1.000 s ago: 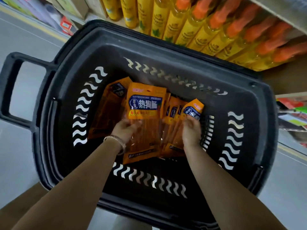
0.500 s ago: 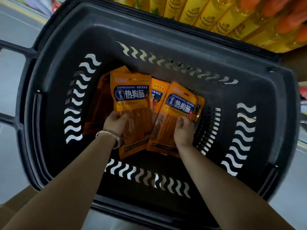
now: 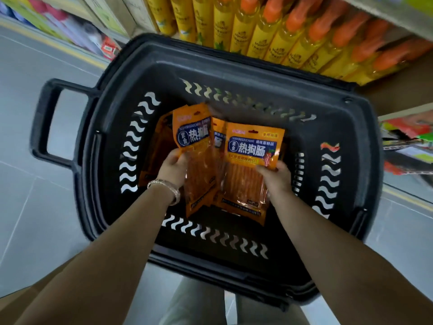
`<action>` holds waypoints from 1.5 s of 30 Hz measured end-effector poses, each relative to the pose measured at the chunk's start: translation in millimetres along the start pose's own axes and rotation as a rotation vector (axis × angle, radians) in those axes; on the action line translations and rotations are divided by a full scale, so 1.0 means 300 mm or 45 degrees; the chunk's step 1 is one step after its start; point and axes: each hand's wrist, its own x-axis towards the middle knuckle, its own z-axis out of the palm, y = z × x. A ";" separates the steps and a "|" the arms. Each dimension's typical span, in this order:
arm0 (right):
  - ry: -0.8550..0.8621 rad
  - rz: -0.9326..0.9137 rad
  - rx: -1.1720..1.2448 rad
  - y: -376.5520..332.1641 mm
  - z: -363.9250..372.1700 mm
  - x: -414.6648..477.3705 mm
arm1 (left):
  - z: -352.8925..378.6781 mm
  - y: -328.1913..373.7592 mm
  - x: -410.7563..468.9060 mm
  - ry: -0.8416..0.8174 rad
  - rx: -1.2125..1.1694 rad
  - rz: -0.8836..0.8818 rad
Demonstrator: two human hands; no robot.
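Both hands are down inside the black shopping basket point(image 3: 365, 160), each gripping a snack packet. My left hand point(image 3: 174, 168) curls round the side edge of the left packet point(image 3: 196, 141). My right hand point(image 3: 276, 178) pinches the right packet point(image 3: 251, 148) at its right edge, thumb on the front. The fingers behind the packets are hidden from me.

A third packet point(image 3: 218, 137) shows only as a strip between the two. A shadowed packet point(image 3: 159, 151) lies half covered toward the basket's left wall; how many more sit beneath I cannot tell.

The basket walls stand well apart from my hands on every side, and its handle point(image 3: 44, 123) sticks out to the left over the grey floor point(image 3: 35, 207). Yellow oil bottles point(image 3: 257, 31) with orange caps crowd the shelf just beyond the far rim.

Both held packets face me, slightly tilted. Each is orange with a dark blue label band in white characters, and a clear lower window shows long reddish-brown sticks. A silver bracelet point(image 3: 167, 187) rings my left wrist.
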 end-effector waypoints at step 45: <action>0.680 -1.548 0.803 -0.989 -2.275 -1.141 | 0.927 1.225 -1.960 -0.294 -0.366 1.808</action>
